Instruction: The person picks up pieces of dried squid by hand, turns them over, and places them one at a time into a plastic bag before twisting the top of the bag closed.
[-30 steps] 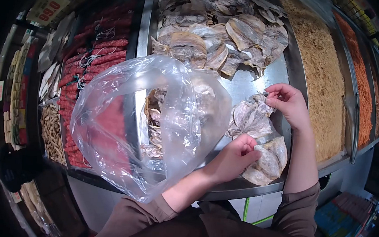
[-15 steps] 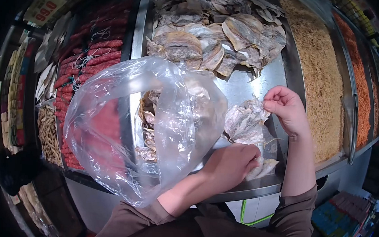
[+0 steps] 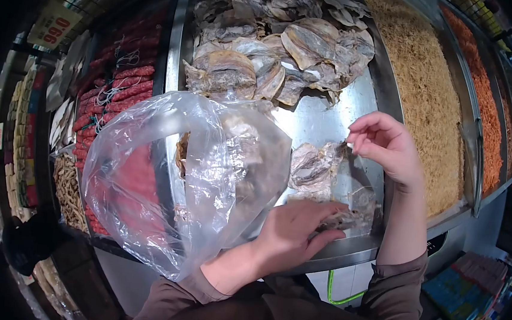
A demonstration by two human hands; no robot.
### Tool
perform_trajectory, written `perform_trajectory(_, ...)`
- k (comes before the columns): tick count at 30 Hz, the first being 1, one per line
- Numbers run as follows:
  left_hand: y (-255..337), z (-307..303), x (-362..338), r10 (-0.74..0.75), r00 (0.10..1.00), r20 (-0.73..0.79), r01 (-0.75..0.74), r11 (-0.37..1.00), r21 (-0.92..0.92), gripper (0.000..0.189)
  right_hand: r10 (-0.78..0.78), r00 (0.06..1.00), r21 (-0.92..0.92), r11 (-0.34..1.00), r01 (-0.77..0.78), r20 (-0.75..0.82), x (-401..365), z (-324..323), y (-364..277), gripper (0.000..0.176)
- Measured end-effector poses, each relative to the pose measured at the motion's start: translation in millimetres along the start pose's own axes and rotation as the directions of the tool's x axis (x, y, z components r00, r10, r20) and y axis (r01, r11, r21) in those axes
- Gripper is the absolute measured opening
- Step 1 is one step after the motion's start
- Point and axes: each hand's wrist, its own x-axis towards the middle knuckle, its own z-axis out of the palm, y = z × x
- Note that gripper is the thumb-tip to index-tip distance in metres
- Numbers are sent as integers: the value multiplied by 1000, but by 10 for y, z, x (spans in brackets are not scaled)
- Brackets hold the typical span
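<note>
Surface [image 3: 357, 99]: a metal tray stretched out before the person, edge nearest their waist; both hands are over its near part.
Tan shreds [image 3: 426, 95]: a long heap beyond the tray's right wall, orange shreds [image 3: 475, 87] past it.
Bag [image 3: 207, 174]: clear plastic, puffed up, against the left wrist and leaning over the tray's left side.
Pile [image 3: 313, 41]: flat dried pieces, overlapping, at the far end, well apart from the fingers.
Red sausages [image 3: 132, 84]: tied in bundles, left of the tray and partly behind the bag.
Left hand [image 3: 299, 223]: low over the near edge, palm down, fingers closed round one piece, thumb on the near side, the others across the far side.
Right hand [image 3: 383, 146]: raised on the right, fingers curled, thumb and forefinger close together; I can't tell whether they pinch anything.
Loose piece [image 3: 312, 167]: pale, crinkled, on the metal between the hands, just beyond the left fingers and to the left of the right ones. Its long axis slants from near left to far right, and that far corner comes right up to the right fingertips, the nearer pair.
Held piece [image 3: 355, 218]: darker, blurred, pointing rightward out of the left fingers.
</note>
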Motion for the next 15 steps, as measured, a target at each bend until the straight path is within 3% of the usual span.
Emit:
perform_trajectory(1, 13, 10, 2, 1, 1000, 0, -1, 1000, -1, 47, 44, 999, -363, 931, -37, 13, 23, -22, 17, 39)
perform_trajectory(2, 25, 28, 0, -1, 995, 96, 4, 1000, -26, 44, 89, 996, -677, 733, -60, 9, 50, -41, 46, 45)
perform_trajectory(3, 28, 49, -6, -2, 982, 191, 11, 999, -49, 41, 130, 991, -898, 435, -67, -11, 72, -53, 89, 52)
perform_trajectory(4, -16, 106, -22, -10, 987, 163, 13, 1000, -18, 39, 109, 993, -972, 234, 15, 42, 58, -14, 161, 55)
perform_trajectory(5, -45, 123, -27, -11, 987, 163, 14, 1000, -17, 39, 109, 993, -972, 235, 16, 43, 71, 6, 175, 55)
perform_trajectory(7, -88, 137, -26, -186, 966, 178, 181, 983, 44, 43, 175, 984, -986, 169, -14, 16, 115, 72, 177, 52)
perform_trajectory(8, -90, 127, -22, -191, 965, 178, 186, 981, 46, 43, 75, 995, -988, 144, 53, 65, 103, 34, 213, 50)
perform_trajectory(9, -84, 117, -15, -229, 954, 192, 228, 973, 30, 44, 79, 995, -987, 148, 55, 67, 100, 30, 191, 50)
perform_trajectory(11, -71, 98, 17, -267, 942, 202, 270, 963, 12, 45, 245, 963, -813, 535, -231, -112, 107, 20, 99, 50)
perform_trajectory(13, -58, 83, 39, -410, 846, 341, 402, 910, 97, 47, 188, 981, -776, 611, -157, -51, 66, -5, 111, 48)
perform_trajectory(15, -117, 125, 13, -389, 867, 311, 379, 920, 97, 45, 321, 946, -571, 768, -292, -51, 57, 12, 100, 40)
